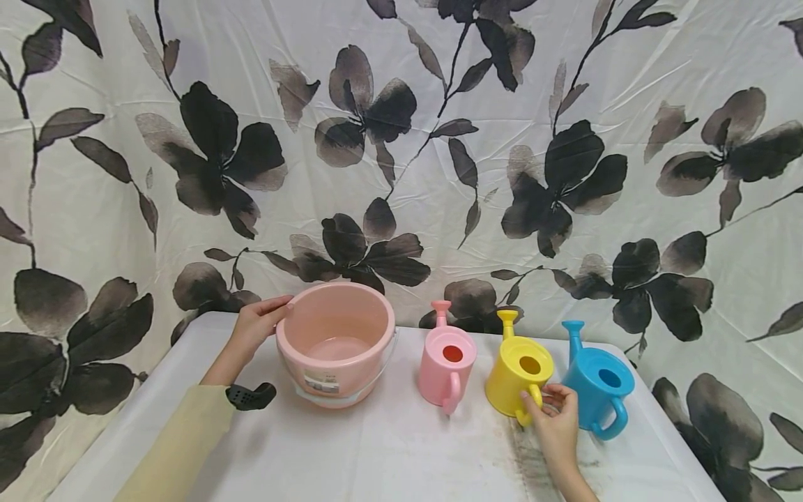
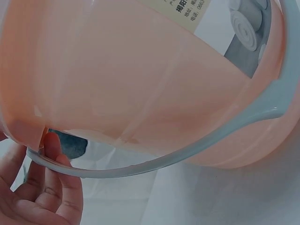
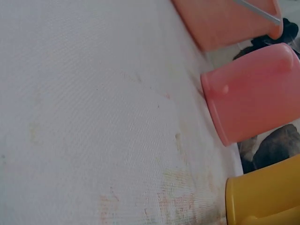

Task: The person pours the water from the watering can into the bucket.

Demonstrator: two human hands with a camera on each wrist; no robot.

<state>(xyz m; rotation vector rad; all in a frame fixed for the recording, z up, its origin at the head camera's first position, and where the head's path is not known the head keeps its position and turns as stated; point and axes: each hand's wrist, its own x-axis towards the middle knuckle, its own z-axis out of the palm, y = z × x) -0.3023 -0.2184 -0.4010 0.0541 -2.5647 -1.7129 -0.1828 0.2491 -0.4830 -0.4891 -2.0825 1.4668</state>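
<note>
A pink bucket (image 1: 335, 348) with a pale blue-grey carrying handle (image 2: 136, 169) stands on the table. My left hand (image 1: 260, 322) holds its rim on the left side; in the left wrist view the fingers (image 2: 70, 194) of that hand bend in beside the end of the carrying handle. Farther right, a yellow watering can (image 1: 514, 376) stands upright, spout toward the back. Its loop handle is between the thumb and fingers of my right hand (image 1: 558, 422). The right wrist view shows part of the yellow can (image 3: 267, 192), but the right hand is out of that frame.
A pink watering can (image 1: 445, 366) stands between the bucket and the yellow can. Just right of my right hand is a blue watering can (image 1: 599, 387). The white tablecloth (image 1: 376, 453) has brownish stains near the right hand. A floral curtain (image 1: 464, 209) hangs behind.
</note>
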